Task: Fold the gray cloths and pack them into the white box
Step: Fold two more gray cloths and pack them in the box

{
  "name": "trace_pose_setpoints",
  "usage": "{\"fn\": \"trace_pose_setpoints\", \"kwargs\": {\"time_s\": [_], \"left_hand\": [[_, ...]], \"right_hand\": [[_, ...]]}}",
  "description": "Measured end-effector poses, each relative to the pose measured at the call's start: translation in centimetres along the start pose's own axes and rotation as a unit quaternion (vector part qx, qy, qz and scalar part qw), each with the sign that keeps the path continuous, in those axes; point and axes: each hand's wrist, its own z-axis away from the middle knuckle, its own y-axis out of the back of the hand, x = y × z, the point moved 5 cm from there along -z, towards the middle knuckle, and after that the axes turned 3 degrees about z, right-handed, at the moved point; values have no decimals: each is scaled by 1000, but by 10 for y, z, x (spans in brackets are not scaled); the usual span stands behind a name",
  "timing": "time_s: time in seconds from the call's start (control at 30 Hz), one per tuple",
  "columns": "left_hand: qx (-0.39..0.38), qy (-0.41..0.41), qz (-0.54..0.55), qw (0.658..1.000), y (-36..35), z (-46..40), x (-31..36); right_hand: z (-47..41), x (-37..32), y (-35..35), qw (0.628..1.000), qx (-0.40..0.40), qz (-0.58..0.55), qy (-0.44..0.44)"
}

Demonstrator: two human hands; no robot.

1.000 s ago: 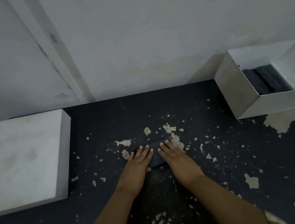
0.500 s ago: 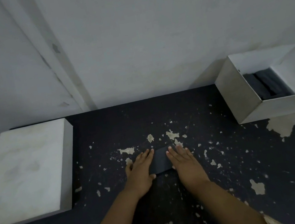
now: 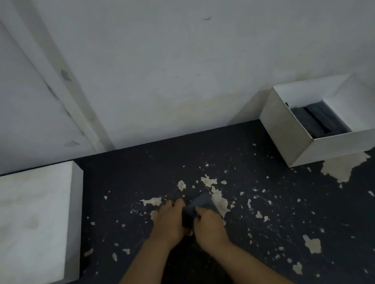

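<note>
A small folded gray cloth (image 3: 201,203) lies in the middle of the dark, chipped table (image 3: 296,223). My left hand (image 3: 169,222) curls round its left end. My right hand (image 3: 208,225) pinches its near edge, and the far right corner of the cloth is lifted off the table. The open white box (image 3: 284,129) stands at the back right against the wall. Several folded gray cloths (image 3: 315,119) are stacked inside it, partly hidden by the box walls.
A white box lid (image 3: 25,225) lies upside up at the left edge of the table. A pale wall (image 3: 191,53) rises right behind the table. Bare chipped tabletop stretches between my hands and the white box.
Both hands lay flat on the cloth before. Now their fingers have curled in and gripped it, the hands have come closer together, and the cloth's right corner has lifted.
</note>
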Motion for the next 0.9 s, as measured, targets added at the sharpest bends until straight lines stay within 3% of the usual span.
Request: {"fn": "trace_pose_setpoints", "kwargs": {"time_s": [0.13, 0.23, 0.37, 0.47, 0.6, 0.7, 0.83, 0.9], "left_hand": [[49, -51, 136, 988, 7, 24, 21], [117, -45, 250, 960, 12, 41, 40], [165, -90, 203, 961, 9, 60, 68], [150, -121, 125, 973, -6, 68, 91], [149, -172, 76, 971, -21, 73, 127], [197, -178, 123, 956, -13, 75, 159], [373, -95, 222, 896, 16, 68, 193], [373, -12, 319, 871, 28, 51, 212]], "right_hand": [[11, 2, 5, 974, -14, -204, -96], [19, 7, 8, 896, -31, -421, -139], [22, 20, 22, 793, -43, -578, -189], [21, 26, 44, 755, -76, -619, -200], [12, 35, 85, 776, -105, -606, -142], [3, 45, 124, 792, -120, -592, -89], [-12, 55, 182, 799, -132, -587, -25], [-19, 62, 215, 806, -132, -577, 9]]}}
